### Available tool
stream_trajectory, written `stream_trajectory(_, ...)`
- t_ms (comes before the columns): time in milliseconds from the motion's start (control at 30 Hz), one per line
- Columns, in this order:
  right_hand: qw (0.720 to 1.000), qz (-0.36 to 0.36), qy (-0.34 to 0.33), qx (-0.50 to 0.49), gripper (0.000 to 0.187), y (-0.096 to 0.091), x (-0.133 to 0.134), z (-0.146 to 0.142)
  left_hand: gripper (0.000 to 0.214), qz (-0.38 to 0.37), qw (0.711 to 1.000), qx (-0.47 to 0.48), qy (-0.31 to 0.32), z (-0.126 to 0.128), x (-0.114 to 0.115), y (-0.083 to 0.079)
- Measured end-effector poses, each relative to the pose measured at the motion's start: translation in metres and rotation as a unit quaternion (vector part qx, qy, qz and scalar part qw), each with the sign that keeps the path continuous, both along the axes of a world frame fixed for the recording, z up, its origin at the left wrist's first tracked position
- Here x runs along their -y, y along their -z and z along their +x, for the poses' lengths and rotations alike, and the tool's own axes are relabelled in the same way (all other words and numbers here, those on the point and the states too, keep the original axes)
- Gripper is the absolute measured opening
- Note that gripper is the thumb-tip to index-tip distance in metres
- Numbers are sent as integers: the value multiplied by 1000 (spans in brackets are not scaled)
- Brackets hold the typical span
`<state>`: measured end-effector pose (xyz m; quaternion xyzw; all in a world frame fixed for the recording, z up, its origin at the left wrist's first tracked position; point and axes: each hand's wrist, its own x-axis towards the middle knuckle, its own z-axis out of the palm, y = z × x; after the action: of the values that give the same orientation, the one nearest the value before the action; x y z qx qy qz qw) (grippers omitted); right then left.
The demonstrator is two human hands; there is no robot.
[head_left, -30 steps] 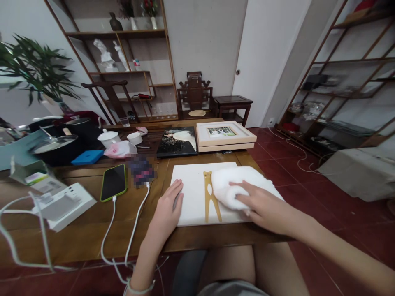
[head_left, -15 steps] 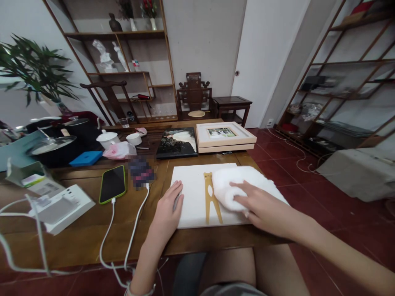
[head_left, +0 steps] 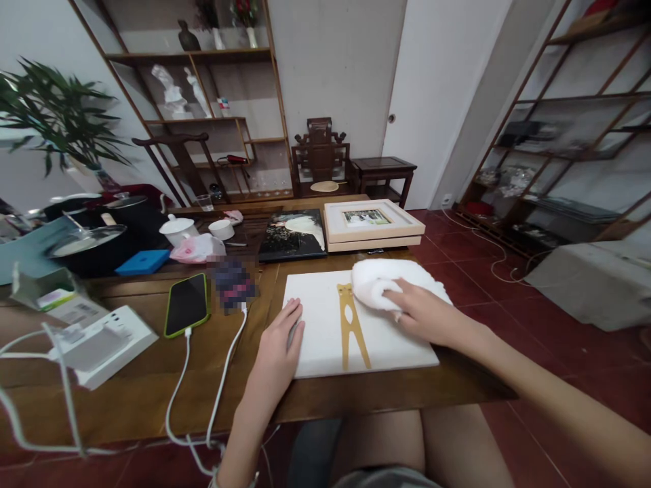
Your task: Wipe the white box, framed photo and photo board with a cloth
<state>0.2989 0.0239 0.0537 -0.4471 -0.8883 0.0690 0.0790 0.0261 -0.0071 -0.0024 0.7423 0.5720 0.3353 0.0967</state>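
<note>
A white board (head_left: 315, 339) lies flat on the wooden table in front of me. On it is a tan, animal-shaped piece (head_left: 350, 325) with two long legs and an oval hole; whether it is printed or loose I cannot tell. My right hand (head_left: 414, 308) is closed on a bunched white towel (head_left: 389, 271), thick and fluffy, which covers the board's upper right part. The towel's end reaches past the board's right edge. My left hand (head_left: 279, 342) lies with its fingers stretched out, touching the board's left edge.
A phone (head_left: 187, 305) in a green case and a blurred item (head_left: 234, 281) have white cables plugged in. A white power strip (head_left: 114, 346) is at the left. Behind the board are a dark picture panel (head_left: 292, 234) and stacked pale frames (head_left: 373, 234). Pots and cups stand farther back left.
My right hand has moved the towel away from me, up the board, uncovering its lower right corner. My left hand has stayed in place.
</note>
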Motion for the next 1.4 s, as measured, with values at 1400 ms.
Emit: stream_trajectory(1400, 997, -33, -47, -46, 38, 0, 78, -21, 37, 2, 1000, -7, 10, 1, 0, 4)
